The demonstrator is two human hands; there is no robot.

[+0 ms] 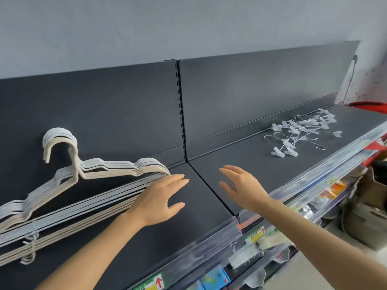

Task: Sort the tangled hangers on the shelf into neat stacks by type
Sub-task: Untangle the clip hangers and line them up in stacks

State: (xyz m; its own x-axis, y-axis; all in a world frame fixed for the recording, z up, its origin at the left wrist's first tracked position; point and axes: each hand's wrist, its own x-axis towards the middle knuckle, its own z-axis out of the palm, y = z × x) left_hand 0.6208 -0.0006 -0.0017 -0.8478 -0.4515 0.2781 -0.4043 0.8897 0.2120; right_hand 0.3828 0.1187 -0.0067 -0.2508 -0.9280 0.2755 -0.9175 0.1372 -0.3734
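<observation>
Your left hand [159, 197] lies flat, fingers straight, on the right end of the white/beige hanger stack [83, 185], gripping nothing. Your right hand [240, 187] is open, fingers spread, holding nothing, over the shelf [230, 155]. Bare shelf btwn stack and clip-hanger tangle [301, 132] at far right. Front edge: clear price rail [303, 183]. Stack cut off at left frame edge; clip-hanger count unreadable.

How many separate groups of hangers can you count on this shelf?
2. A stack of white and beige hangers lies at the left, by the left hand; a tangle of clear clip hangers lies at the far right. More may lie past the left edge.
</observation>
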